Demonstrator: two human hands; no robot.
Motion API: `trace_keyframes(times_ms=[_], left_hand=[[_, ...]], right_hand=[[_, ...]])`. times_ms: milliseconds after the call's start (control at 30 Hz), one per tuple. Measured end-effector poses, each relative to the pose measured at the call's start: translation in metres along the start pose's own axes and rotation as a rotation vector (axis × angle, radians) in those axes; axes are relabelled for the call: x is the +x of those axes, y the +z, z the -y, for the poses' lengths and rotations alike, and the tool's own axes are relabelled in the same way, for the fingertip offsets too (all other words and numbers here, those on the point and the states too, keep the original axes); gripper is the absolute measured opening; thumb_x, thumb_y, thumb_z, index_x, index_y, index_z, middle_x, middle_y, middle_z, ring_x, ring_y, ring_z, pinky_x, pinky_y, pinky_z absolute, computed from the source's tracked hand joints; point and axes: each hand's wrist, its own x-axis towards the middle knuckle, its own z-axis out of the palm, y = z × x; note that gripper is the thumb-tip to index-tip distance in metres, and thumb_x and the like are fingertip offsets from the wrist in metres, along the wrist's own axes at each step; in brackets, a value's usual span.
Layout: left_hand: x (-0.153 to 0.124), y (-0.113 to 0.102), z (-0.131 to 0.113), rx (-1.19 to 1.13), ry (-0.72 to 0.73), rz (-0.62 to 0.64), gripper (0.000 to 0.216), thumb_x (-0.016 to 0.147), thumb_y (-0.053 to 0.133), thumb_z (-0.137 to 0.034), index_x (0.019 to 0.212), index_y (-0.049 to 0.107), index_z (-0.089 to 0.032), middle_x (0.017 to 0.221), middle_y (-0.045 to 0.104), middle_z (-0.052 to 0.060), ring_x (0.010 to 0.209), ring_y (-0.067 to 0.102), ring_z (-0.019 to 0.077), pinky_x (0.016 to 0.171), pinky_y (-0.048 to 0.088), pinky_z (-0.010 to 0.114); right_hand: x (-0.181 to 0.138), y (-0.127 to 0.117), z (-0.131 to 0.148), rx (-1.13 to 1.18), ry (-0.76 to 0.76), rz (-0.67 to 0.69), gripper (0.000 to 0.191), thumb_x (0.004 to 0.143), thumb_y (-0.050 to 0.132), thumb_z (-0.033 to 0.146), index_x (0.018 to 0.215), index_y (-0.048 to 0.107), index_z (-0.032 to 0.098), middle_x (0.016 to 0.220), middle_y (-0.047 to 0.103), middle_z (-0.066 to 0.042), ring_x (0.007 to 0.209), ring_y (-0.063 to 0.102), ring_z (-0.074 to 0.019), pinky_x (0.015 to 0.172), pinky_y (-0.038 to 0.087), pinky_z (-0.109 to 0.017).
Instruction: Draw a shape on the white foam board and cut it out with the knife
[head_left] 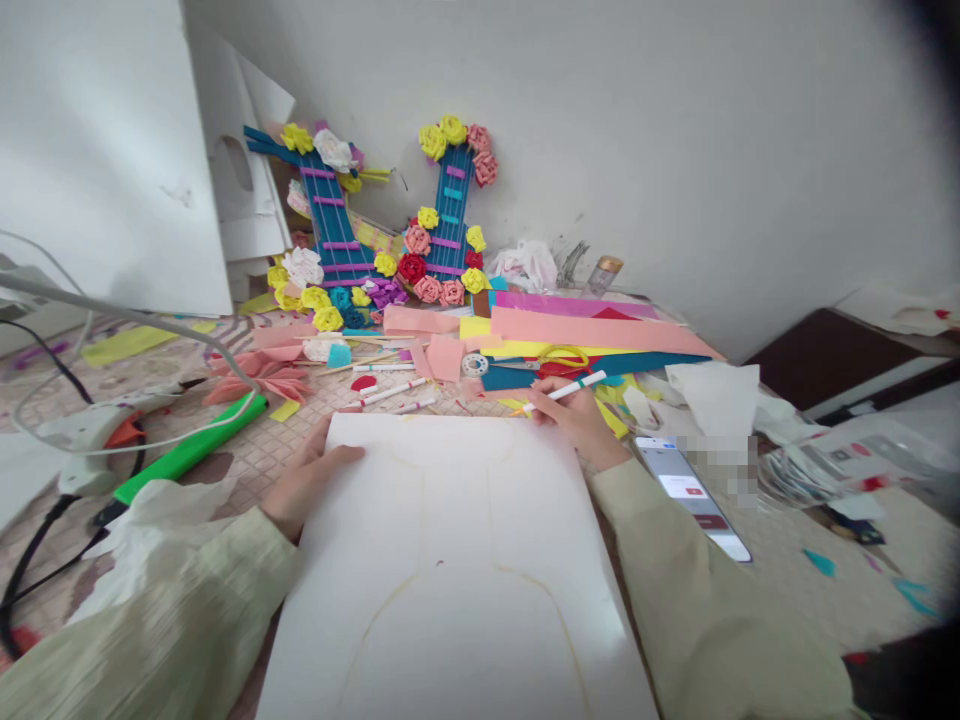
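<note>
On a patterned surface strewn with craft scraps, a person braces a large white sheet (457, 560) that lies straight ahead, between both sleeves. The left hand (307, 480) rests palm-down at the sheet's left edge, fingers close together and flat, thumb lying over the paper, apparently to keep it from sliding. The right hand (574, 415) has its fingers pinched around a white pen (566, 390) in a writing grip, tip angled toward the sheet's far right corner; whether the tip touches the paper cannot be told. A faint curved line crosses the sheet. Yellow-handled scissors (555, 357) and loose markers (394, 390) lie just beyond the far edge, seemingly kept close for easy reach, beside long strips of coloured paper (592, 330). Two blue guitar shapes (337, 230) trimmed with paper flowers lean against the wall, out of the working area. A phone (694, 497) lies face-up near the right forearm, and a glue gun (90, 435) sits to the left.
</note>
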Motion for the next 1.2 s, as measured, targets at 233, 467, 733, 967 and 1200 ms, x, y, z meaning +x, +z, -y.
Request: trace_keyframes(times_ms=[233, 467, 733, 967, 1200], left_hand=[[0.0009, -0.0006, 0.0000, -0.004, -0.005, 0.003, 0.058, 0.061, 0.067, -0.018, 0.115, 0.047, -0.028, 0.069, 0.063, -0.004, 0.052, 0.061, 0.0151, 0.047, 0.047, 0.023], [0.0021, -0.0021, 0.0014, -0.005, 0.005, 0.006, 0.057, 0.061, 0.068, -0.019, 0.114, 0.048, -0.027, 0.069, 0.063, -0.003, 0.051, 0.060, 0.0154, 0.046, 0.047, 0.023], [0.0023, -0.0017, 0.0008, 0.006, -0.006, -0.006, 0.053, 0.061, 0.067, -0.019, 0.110, 0.049, -0.029, 0.068, 0.062, -0.004, 0.051, 0.060, 0.0147, 0.046, 0.047, 0.022], [0.0047, -0.0010, 0.0024, 0.022, -0.024, -0.036, 0.058, 0.061, 0.064, -0.017, 0.116, 0.047, -0.028, 0.066, 0.061, -0.004, 0.049, 0.059, 0.0149, 0.043, 0.047, 0.023], [0.0058, -0.0028, 0.0038, 0.005, -0.035, -0.019, 0.062, 0.061, 0.064, -0.017, 0.119, 0.045, -0.029, 0.066, 0.061, -0.004, 0.049, 0.060, 0.0157, 0.043, 0.047, 0.024]], right_hand=[[-0.0001, 0.0011, 0.0027, -0.051, -0.015, 0.025, 0.024, 0.073, 0.063, 0.040, 0.074, 0.058, 0.017, 0.054, 0.055, 0.002, 0.051, 0.051, -0.0103, 0.052, 0.040, -0.023], [0.0007, -0.0014, -0.0020, -0.078, -0.031, 0.011, 0.024, 0.074, 0.060, 0.041, 0.074, 0.056, 0.017, 0.053, 0.054, 0.003, 0.049, 0.049, -0.0099, 0.050, 0.039, -0.023], [0.0016, -0.0024, -0.0003, -0.137, -0.059, 0.014, 0.021, 0.073, 0.060, 0.035, 0.062, 0.053, 0.019, 0.049, 0.050, 0.003, 0.049, 0.047, -0.0107, 0.049, 0.039, -0.024], [0.0016, -0.0030, -0.0008, -0.163, -0.070, 0.020, 0.018, 0.070, 0.061, 0.030, 0.057, 0.053, 0.019, 0.046, 0.049, 0.004, 0.048, 0.045, -0.0103, 0.052, 0.041, -0.024], [0.0002, -0.0045, 0.0035, -0.110, -0.087, -0.002, 0.017, 0.065, 0.064, 0.027, 0.055, 0.054, 0.018, 0.047, 0.047, 0.004, 0.049, 0.045, -0.0101, 0.051, 0.038, -0.024]])
